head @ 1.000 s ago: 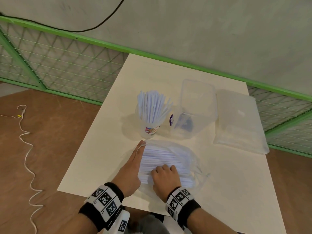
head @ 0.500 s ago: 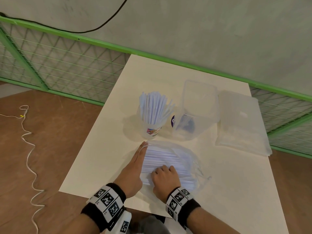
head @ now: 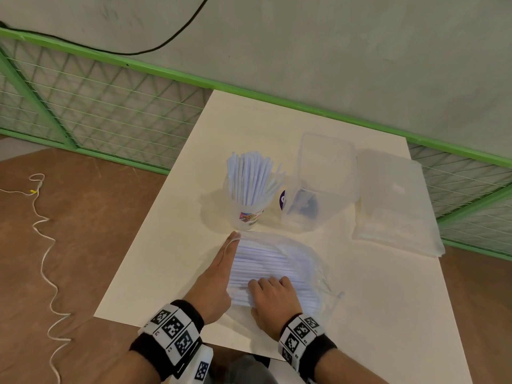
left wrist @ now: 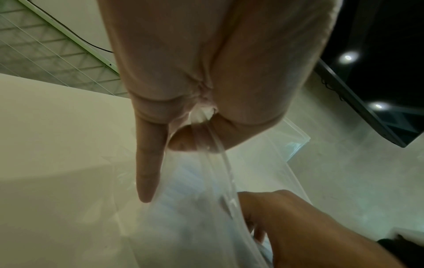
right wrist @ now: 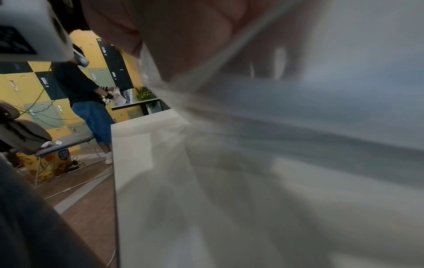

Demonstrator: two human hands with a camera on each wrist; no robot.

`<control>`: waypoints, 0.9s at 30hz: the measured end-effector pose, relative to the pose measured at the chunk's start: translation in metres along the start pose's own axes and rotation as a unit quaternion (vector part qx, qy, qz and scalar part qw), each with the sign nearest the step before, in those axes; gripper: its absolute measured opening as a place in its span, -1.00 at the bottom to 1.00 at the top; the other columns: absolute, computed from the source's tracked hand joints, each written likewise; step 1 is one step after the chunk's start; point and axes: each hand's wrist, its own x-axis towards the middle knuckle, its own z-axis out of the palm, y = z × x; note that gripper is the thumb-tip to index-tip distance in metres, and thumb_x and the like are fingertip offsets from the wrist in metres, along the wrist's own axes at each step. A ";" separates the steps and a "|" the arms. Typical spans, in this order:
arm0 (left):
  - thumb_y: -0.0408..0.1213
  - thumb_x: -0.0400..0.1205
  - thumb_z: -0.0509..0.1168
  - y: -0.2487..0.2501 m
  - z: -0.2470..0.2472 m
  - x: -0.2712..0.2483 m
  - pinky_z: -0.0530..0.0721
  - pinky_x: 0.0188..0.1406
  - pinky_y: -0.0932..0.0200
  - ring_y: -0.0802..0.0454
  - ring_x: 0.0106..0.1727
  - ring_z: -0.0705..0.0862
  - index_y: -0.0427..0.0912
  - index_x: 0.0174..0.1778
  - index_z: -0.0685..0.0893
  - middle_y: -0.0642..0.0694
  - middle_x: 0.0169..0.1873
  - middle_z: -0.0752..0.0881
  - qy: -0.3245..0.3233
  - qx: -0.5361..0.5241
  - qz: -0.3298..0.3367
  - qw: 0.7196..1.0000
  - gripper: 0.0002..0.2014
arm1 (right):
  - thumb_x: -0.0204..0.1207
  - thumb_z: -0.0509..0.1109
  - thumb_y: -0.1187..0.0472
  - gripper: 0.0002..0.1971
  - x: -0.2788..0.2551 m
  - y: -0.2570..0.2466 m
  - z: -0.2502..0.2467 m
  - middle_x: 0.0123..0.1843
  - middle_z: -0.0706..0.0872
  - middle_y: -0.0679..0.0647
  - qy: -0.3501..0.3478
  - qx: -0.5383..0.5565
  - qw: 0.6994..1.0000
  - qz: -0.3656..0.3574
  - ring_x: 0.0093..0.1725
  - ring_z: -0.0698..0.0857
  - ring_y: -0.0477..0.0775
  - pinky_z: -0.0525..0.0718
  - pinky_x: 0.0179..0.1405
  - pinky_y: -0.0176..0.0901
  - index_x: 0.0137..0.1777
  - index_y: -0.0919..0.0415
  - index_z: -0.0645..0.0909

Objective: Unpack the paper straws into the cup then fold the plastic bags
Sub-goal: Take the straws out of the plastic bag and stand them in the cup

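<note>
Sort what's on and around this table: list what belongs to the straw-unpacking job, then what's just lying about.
For the job:
bag of straws, under both hands
cup, already holding straws
stack of plastic bags

Lying about:
clear container
white cord on the floor
black cable on the wall

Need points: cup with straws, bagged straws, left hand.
cup (head: 248, 218), head view, printed lower wall.
bagged straws (head: 266, 260), head view, middle of the bundle.
left hand (head: 219, 275), head view, back of the hand.
</note>
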 end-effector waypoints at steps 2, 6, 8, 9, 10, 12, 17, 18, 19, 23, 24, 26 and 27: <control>-0.77 0.38 0.10 0.001 0.000 0.000 -0.15 0.32 0.74 0.31 0.67 -0.14 0.10 0.67 -0.27 0.25 0.66 -0.25 0.000 -0.001 0.001 1.000 0.09 | 0.05 0.66 0.12 -0.69 0.001 0.000 0.004 -0.39 0.69 -0.06 0.030 -0.002 1.000 -0.003 -0.40 0.67 0.06 0.62 -0.37 -0.06 -0.23 0.05 0.66; -0.78 0.37 0.10 0.002 0.000 0.000 -0.15 0.28 0.77 0.29 0.67 -0.13 0.09 0.66 -0.26 0.23 0.67 -0.24 0.006 0.006 0.008 1.000 0.09 | 0.02 0.70 0.13 -0.74 0.005 0.001 0.007 -0.44 0.66 -0.06 0.053 -0.030 0.998 -0.002 -0.41 0.66 0.06 0.62 -0.40 -0.05 -0.39 0.04 0.66; -0.78 0.36 0.09 0.001 0.001 0.000 -0.15 0.30 0.75 0.28 0.67 -0.14 0.06 0.68 -0.26 0.22 0.67 -0.24 0.006 0.008 0.007 1.000 0.09 | -0.02 0.71 0.13 -0.74 0.006 0.000 0.005 -0.46 0.65 -0.05 0.046 -0.040 0.998 0.002 -0.42 0.66 0.07 0.62 -0.41 -0.04 -0.45 0.05 0.65; -0.78 0.37 0.10 0.001 0.001 0.000 -0.15 0.31 0.74 0.28 0.68 -0.14 0.06 0.68 -0.26 0.21 0.67 -0.24 0.007 0.008 0.007 1.000 0.09 | -0.03 0.71 0.14 -0.74 0.007 0.000 0.004 -0.47 0.65 -0.05 0.041 -0.044 0.998 0.006 -0.42 0.66 0.07 0.62 -0.42 -0.02 -0.47 0.05 0.64; -0.78 0.37 0.10 0.001 0.001 0.001 -0.16 0.32 0.74 0.27 0.68 -0.15 0.05 0.68 -0.26 0.21 0.67 -0.24 0.007 0.007 0.007 1.000 0.08 | -0.04 0.70 0.14 -0.74 0.008 -0.001 0.002 -0.48 0.65 -0.04 0.036 -0.045 0.998 0.010 -0.43 0.66 0.08 0.62 -0.43 -0.01 -0.49 0.05 0.64; -0.78 0.36 0.09 0.001 0.000 0.001 -0.16 0.33 0.74 0.28 0.68 -0.15 0.05 0.68 -0.25 0.20 0.68 -0.24 0.007 0.005 0.010 1.000 0.08 | -0.05 0.69 0.14 -0.75 0.010 -0.002 0.000 -0.48 0.66 -0.02 0.021 -0.037 0.999 0.020 -0.42 0.67 0.09 0.62 -0.42 0.01 -0.50 0.07 0.64; -0.78 0.36 0.09 0.000 -0.001 0.001 -0.17 0.34 0.74 0.28 0.68 -0.15 0.04 0.68 -0.24 0.21 0.67 -0.23 0.008 0.006 0.010 1.000 0.08 | 0.23 0.53 0.14 -0.85 0.010 -0.003 -0.004 -0.24 0.75 0.09 -0.031 -0.024 0.999 0.004 -0.16 0.72 0.20 0.62 -0.13 0.09 -0.24 0.16 0.68; -0.78 0.37 0.09 0.000 -0.001 0.001 -0.17 0.34 0.73 0.28 0.68 -0.15 0.05 0.68 -0.24 0.21 0.67 -0.23 0.008 0.006 0.010 1.000 0.08 | 0.35 0.44 0.10 -0.81 0.009 -0.001 -0.006 -0.12 0.75 0.12 -0.026 -0.020 0.999 -0.002 -0.06 0.70 0.23 0.58 0.00 0.13 -0.10 0.18 0.66; -0.77 0.37 0.09 0.000 -0.001 0.001 -0.17 0.35 0.72 0.28 0.68 -0.14 0.07 0.67 -0.25 0.21 0.67 -0.23 0.008 0.005 0.010 1.000 0.07 | 0.44 0.35 0.05 -0.75 0.007 0.003 -0.008 -0.02 0.73 0.14 -0.023 -0.013 1.000 -0.006 0.01 0.67 0.24 0.52 0.11 0.14 0.02 0.19 0.61; -0.79 0.36 0.07 -0.003 -0.003 0.000 -0.17 0.40 0.67 0.27 0.68 -0.14 0.18 0.58 -0.27 0.21 0.66 -0.22 0.011 0.003 0.019 1.000 0.08 | 0.49 0.25 -0.03 -0.64 -0.007 0.027 -0.026 0.02 0.72 0.05 0.045 0.150 0.988 0.018 -0.01 0.68 0.20 0.43 -0.01 -0.09 0.23 0.10 0.47; -0.79 0.36 0.06 -0.003 -0.003 0.000 -0.18 0.41 0.66 0.26 0.68 -0.14 0.19 0.57 -0.28 0.21 0.66 -0.22 0.012 0.004 0.020 1.000 0.08 | 0.47 0.27 -0.03 -0.69 -0.012 0.031 -0.032 -0.05 0.72 -0.01 0.074 0.214 0.974 0.018 -0.06 0.69 0.16 0.42 -0.11 -0.14 0.18 0.03 0.49; -0.80 0.37 0.05 -0.003 -0.003 0.000 -0.19 0.43 0.63 0.25 0.68 -0.15 0.18 0.56 -0.30 0.21 0.65 -0.22 0.012 0.003 0.019 1.000 0.06 | 0.47 0.28 -0.07 -0.91 -0.021 0.035 -0.045 -0.29 0.63 -0.14 0.142 0.330 0.932 0.044 -0.25 0.63 -0.02 0.44 -0.26 -0.18 -0.11 -0.12 0.48; -0.80 0.37 0.06 -0.003 -0.003 0.000 -0.20 0.44 0.62 0.25 0.68 -0.16 0.17 0.56 -0.30 0.21 0.65 -0.22 0.013 0.003 0.018 1.000 0.06 | 0.49 0.30 -0.07 -0.85 -0.026 0.034 -0.049 -0.38 0.57 -0.11 0.185 0.394 0.898 0.069 -0.35 0.55 -0.09 0.45 -0.31 -0.20 -0.25 -0.09 0.47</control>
